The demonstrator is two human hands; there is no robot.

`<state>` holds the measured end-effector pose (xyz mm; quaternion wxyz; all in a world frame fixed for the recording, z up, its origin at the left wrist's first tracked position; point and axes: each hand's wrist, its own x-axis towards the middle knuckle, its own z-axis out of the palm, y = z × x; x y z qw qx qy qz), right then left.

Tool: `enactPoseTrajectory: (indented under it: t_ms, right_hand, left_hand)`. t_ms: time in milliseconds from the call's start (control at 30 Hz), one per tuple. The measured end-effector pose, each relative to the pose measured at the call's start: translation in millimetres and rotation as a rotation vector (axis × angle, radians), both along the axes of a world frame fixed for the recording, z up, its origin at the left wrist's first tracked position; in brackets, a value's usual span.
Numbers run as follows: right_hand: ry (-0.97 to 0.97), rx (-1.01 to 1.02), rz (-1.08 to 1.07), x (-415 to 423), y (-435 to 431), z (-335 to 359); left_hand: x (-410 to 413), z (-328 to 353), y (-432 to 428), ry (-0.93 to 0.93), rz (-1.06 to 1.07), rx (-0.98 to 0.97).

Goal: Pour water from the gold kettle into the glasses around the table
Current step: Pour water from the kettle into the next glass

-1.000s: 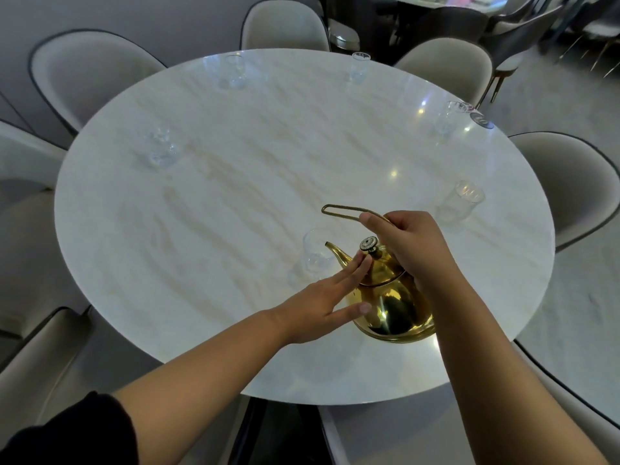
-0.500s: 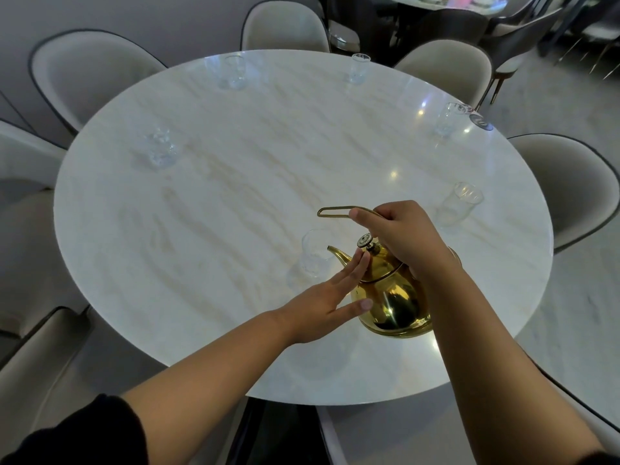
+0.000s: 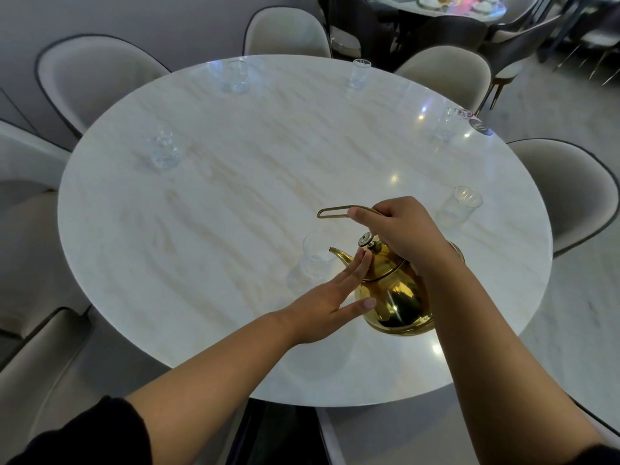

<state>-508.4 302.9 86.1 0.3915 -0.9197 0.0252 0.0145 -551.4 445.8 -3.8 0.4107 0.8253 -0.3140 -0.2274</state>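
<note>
Head view: the right hand (image 3: 399,229) curls round the wire handle (image 3: 335,211) of the gold kettle (image 3: 396,290). The kettle is tilted, its spout at the rim of the glass (image 3: 317,260) just ahead of the left hand (image 3: 328,307), whose straight fingers press by the lid (image 3: 382,260). Tipping too fast could overshoot the narrow rim, or the spout could knock the glass. Counted: one kettle, six glasses (image 3: 235,77), one round table (image 3: 201,229).

Beige cushioned chairs with dark piping (image 3: 100,73) ring the round white marble table (image 3: 235,182), 1 small dark round disc (image 3: 480,126) lies at its far-right rim, and beyond stands a 2nd table (image 3: 402,6) bearing blurred bright things, dark-backed chairs (image 3: 446,31) beside it.
</note>
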Motion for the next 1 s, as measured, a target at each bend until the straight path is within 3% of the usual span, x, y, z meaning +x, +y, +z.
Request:
enactPoseTrajectory:
  t_ms: [1000]
  right_hand:
    - [0.006,-0.109,0.081,5.5,4.9,19.3]
  left_hand:
    - [-2.1,14.2,-1.9,0.008,0.034,-0.006]
